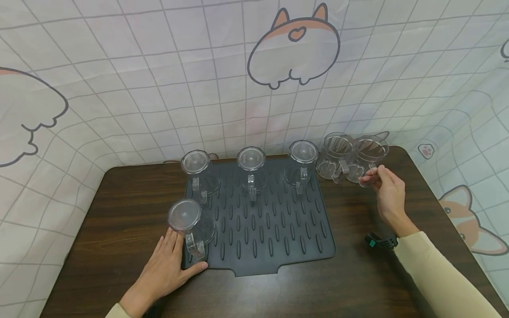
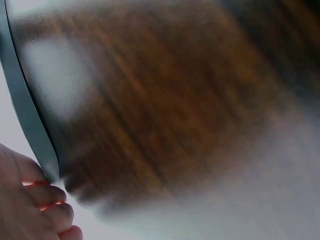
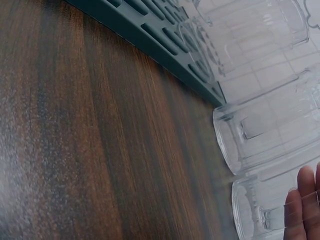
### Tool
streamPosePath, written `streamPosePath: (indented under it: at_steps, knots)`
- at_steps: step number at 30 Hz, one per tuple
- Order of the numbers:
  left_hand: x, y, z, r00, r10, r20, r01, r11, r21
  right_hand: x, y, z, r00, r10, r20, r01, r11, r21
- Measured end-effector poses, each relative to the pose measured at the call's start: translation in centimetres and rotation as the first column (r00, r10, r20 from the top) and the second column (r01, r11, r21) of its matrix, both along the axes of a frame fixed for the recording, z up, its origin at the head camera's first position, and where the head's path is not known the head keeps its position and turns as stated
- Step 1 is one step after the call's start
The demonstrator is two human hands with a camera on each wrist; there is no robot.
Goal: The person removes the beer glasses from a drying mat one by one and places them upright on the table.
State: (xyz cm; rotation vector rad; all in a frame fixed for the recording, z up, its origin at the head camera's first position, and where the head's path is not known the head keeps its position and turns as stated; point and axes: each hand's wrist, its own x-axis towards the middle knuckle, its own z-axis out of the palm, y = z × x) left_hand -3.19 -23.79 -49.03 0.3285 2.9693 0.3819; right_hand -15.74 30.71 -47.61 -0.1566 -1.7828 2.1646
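Head view: the outermost clear mug (image 1: 371,151) is standing upright on the table (image 1: 350,282), right of the dark mat (image 1: 258,229); right hand (image 1: 390,194) is pinching its handle. Another upright mug (image 1: 336,152) is sitting just beside it. Four upside-down mugs (image 1: 251,159) are resting on the mat. Left hand (image 1: 165,265) is lying at its front-left corner, fingers straight, grasping nothing. Step's looking like pickup; next move is probably calling for lifting, inverting, setting on mat.

The brown wood-grain table (image 1: 131,203) bears a dark ridged mat (image 1: 274,240) and two upright clear mugs (image 1: 336,154).
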Motion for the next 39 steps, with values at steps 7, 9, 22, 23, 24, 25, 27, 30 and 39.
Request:
streamPosePath:
  at_steps: [7, 9, 22, 23, 24, 25, 27, 30, 39]
  knots:
    - [0.0, 0.0, 0.0, 1.000, 0.004, 0.012, -0.004, 1.000, 0.003, 0.0, 0.5, 0.0, 0.996, -0.053, 0.069, 0.051, 0.998, 0.025]
    - [0.0, 0.0, 0.0, 1.000, 0.002, 0.011, -0.002, 1.000, 0.005, 0.0, 0.6, 0.1, 0.993, -0.082, 0.090, 0.081, 0.997, 0.019]
    - [0.0, 0.0, -0.1, 1.000, 0.002, 0.014, -0.002, 1.000, -0.005, 0.4, 1.7, 0.7, 0.963, -0.261, 0.069, 0.268, 0.957, -0.110]
    - [-0.1, 0.0, -0.1, 1.000, 0.002, 0.014, -0.002, 1.000, -0.004, 0.4, 1.7, 0.8, 0.962, -0.269, 0.055, 0.273, 0.954, -0.120]
    - [-0.1, 0.0, -0.1, 1.000, 0.002, 0.014, -0.002, 1.000, -0.004, 0.5, 1.7, 0.9, 0.960, -0.276, 0.038, 0.279, 0.952, -0.124]
    - [-0.1, 0.0, -0.1, 1.000, 0.002, 0.013, -0.002, 1.000, -0.003, 0.6, 1.7, 1.0, 0.959, -0.282, 0.020, 0.282, 0.950, -0.136]
    - [0.0, 0.0, -0.1, 1.000, 0.001, 0.011, -0.001, 1.000, -0.001, 0.8, 1.6, 1.4, 0.958, -0.287, -0.023, 0.279, 0.946, -0.167]
    - [0.0, 0.0, -0.1, 1.000, 0.002, 0.010, -0.002, 1.000, -0.001, 1.2, 1.4, 2.0, 0.956, -0.282, -0.081, 0.260, 0.942, -0.212]
    - [0.0, 0.0, 0.1, 1.000, -0.002, 0.027, 0.002, 1.000, 0.009, 3.7, 0.6, 3.3, 0.962, -0.244, -0.122, 0.216, 0.954, -0.207]
